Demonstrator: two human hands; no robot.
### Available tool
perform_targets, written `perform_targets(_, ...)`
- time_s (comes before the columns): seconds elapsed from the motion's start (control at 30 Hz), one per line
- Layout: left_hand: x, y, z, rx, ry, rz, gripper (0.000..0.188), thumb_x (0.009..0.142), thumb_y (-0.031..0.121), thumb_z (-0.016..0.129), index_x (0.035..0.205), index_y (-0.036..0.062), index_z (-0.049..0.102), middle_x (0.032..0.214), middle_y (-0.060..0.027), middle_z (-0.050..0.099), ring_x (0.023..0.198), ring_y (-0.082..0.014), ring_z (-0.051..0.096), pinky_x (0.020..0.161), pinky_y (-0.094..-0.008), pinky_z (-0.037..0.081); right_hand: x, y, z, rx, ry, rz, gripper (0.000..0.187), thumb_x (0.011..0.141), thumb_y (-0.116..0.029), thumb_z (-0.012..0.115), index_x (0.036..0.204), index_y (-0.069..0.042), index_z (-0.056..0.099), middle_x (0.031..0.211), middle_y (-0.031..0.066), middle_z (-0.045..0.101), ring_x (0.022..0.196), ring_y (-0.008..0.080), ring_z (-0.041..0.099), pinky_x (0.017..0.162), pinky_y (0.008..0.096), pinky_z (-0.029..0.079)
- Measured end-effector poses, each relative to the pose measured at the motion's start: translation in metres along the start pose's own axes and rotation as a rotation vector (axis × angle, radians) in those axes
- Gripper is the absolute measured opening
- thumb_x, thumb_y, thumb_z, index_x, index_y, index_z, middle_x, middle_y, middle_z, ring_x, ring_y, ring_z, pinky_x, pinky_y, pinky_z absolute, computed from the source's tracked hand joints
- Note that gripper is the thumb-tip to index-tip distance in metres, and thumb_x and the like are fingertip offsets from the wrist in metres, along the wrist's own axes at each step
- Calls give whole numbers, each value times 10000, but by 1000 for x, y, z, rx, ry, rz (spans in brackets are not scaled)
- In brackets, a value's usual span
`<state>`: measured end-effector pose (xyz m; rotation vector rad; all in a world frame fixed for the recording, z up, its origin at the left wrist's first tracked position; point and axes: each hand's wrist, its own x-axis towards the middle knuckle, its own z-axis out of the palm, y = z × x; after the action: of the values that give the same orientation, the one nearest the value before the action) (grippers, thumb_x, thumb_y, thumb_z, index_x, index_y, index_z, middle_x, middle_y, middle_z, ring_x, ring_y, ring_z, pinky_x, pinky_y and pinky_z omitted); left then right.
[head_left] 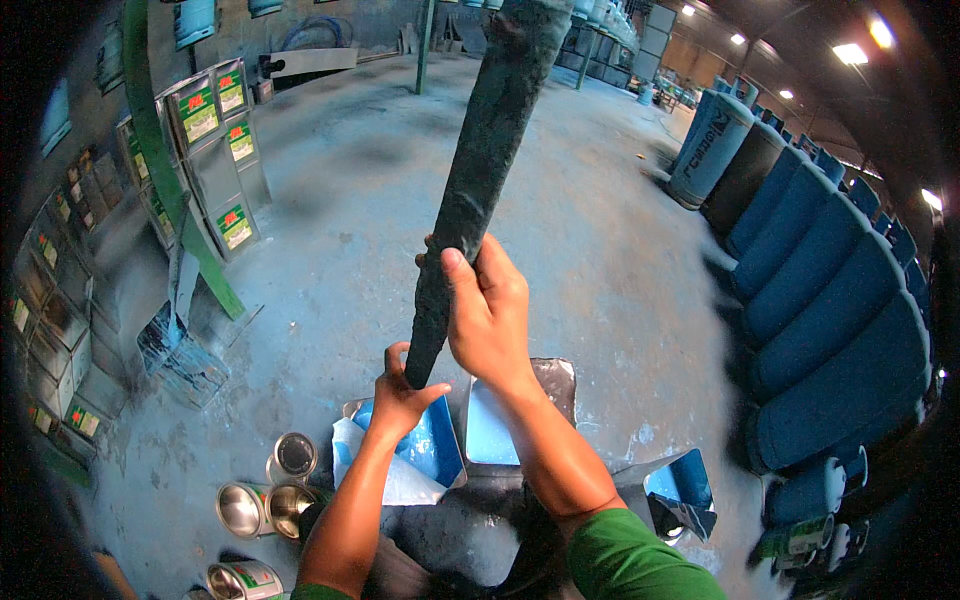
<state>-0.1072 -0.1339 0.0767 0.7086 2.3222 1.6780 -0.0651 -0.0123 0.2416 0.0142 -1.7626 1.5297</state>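
Observation:
A long, dark, rough-surfaced bar [485, 140] rises from my hands and leaves the view at the top, tilted slightly right. Its exact kind does not show. My right hand [488, 315] is wrapped round it partway up, thumb along the near face. Around its narrow lower end curls my left hand [400, 400], with the thumb out to the right. Beneath my left hand is an open square tin [462, 470] with blue paint inside and a pale sheet over its left side. Another square container [570, 385] with light blue in it sits behind my right forearm.
Several round metal cans [240, 510] stand at lower left. A cut-open tin [712, 520] with blue inside is at lower right. Blue gas cylinders [830, 290] line the right side. Stacked square tins [215, 160] and a green post [165, 150] flank the left.

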Motion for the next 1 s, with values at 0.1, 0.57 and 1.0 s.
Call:
perform_targets(0.1, 5, -6, 5, 95, 95, 110, 644, 756, 285, 804, 1247, 52, 458, 922, -218, 698, 882, -395, 695, 755, -458, 536, -10, -15, 10, -91, -5, -164, 223, 976, -148, 586, 1139, 4, 589, 701, 159, 608, 584, 259, 625, 552, 372, 480)
perform_targets(0.57, -4, -54, 30, 116, -62, -2, 668, 646, 280, 867, 1153, -28, 560, 998, -233, 687, 989, -403, 661, 842, -428, 528, 4, 14, 16, -204, -48, 55, 206, 994, -183, 579, 1092, -3, 601, 710, 58, 604, 632, 114, 569, 563, 311, 468)
perform_targets(1.0, 5, -28, 15, -38, 256, 369, 397, 884, 251, 687, 1232, 78, 608, 1110, -201, 691, 1082, -318, 658, 846, -428, 516, -31, -18, 22, -124, -318, -190, 342, 967, -176, 594, 1261, -13, 534, 934, 241, 644, 911, 429, 640, 755, 453, 507)
